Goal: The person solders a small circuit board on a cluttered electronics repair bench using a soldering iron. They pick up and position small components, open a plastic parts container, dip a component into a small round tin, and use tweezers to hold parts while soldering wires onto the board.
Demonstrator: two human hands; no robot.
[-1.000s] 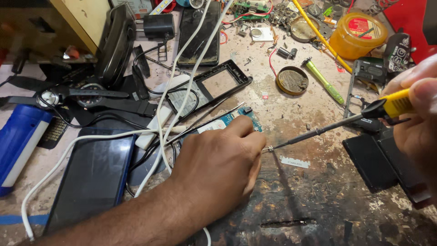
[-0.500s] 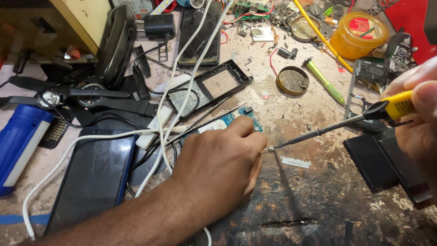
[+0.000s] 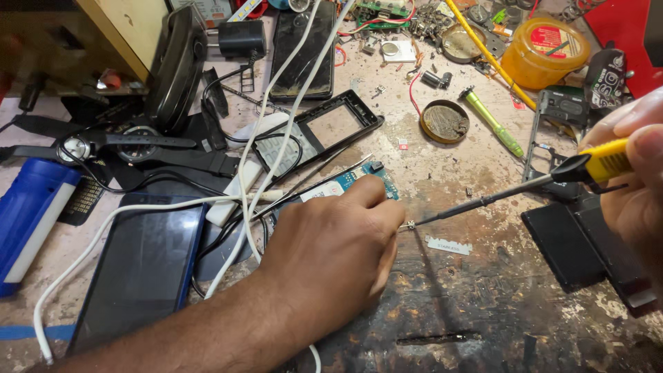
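1. The fingers (image 3: 376, 207) of the left hand (image 3: 331, 255) are curled down and press on a small blue-green circuit board (image 3: 359, 178). They seem to hold it flat so it cannot slide on the desk (image 3: 483, 304).
2. The fingers (image 3: 639, 148) of the right hand (image 3: 632, 193) are closed tight around the yellow handle of a thin screwdriver (image 3: 504, 195). Its long dark shaft slants down to the left, and a tiny silver bit (image 3: 409, 225) sits at its tip, just beside the left fingers. The slant looks like a way to reach the edge of the board.
3. Near the left arm lies a dark phone (image 3: 138, 269) with its screen up. A white cable (image 3: 228, 207) runs over it and away up the desk.
4. By the right hand are flat black pieces (image 3: 573, 245), maybe batteries or covers. They are cut off by the hand, so I cannot tell.
5. A bit farther is an empty black phone frame (image 3: 331, 131), a round rusty tin lid (image 3: 444, 121) and a green tool (image 3: 494, 124).
6. On the left are a blue torch-like thing (image 3: 27, 214) and a watch with black straps (image 3: 103, 148).
7. Far back are a black charger plug (image 3: 238, 38), another dark phone (image 3: 300, 48), a yellow tub (image 3: 545, 52) and a heap of small parts, too little to make out.
8. Most of the board is hidden under the left hand. I cannot see what the screwdriver tip touches there.
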